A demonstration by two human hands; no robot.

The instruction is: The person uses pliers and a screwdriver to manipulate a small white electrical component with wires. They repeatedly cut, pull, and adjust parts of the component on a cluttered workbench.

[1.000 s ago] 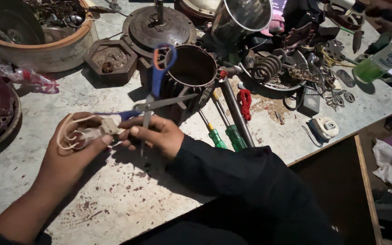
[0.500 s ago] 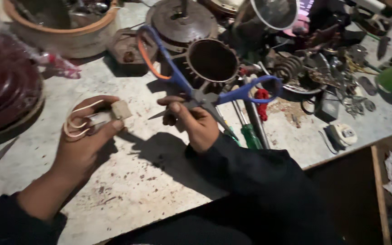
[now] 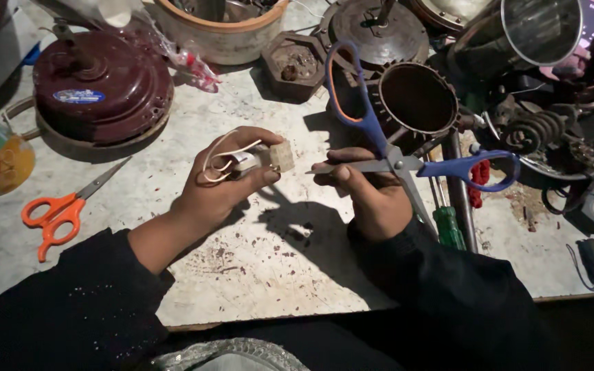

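The left hand (image 3: 225, 189) is closed around a small white block with looped pale wires (image 3: 256, 159), held just above the stained worktable (image 3: 262, 261). Right beside it, the right hand (image 3: 369, 196) grips blue-handled scissors (image 3: 407, 158), blades spread wide, one tip near the block. Orange scissors (image 3: 60, 209) lie off to the left, near a maroon motor housing (image 3: 101, 86).

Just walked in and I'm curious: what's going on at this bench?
A person in black sleeves works at a stained bench crowded with motor parts. The left hand holds a small white block with looped wires. The right hand holds blue scissors by the blades, handles spread, tips toward the block but not touching. Orange scissors lie unused at the left.
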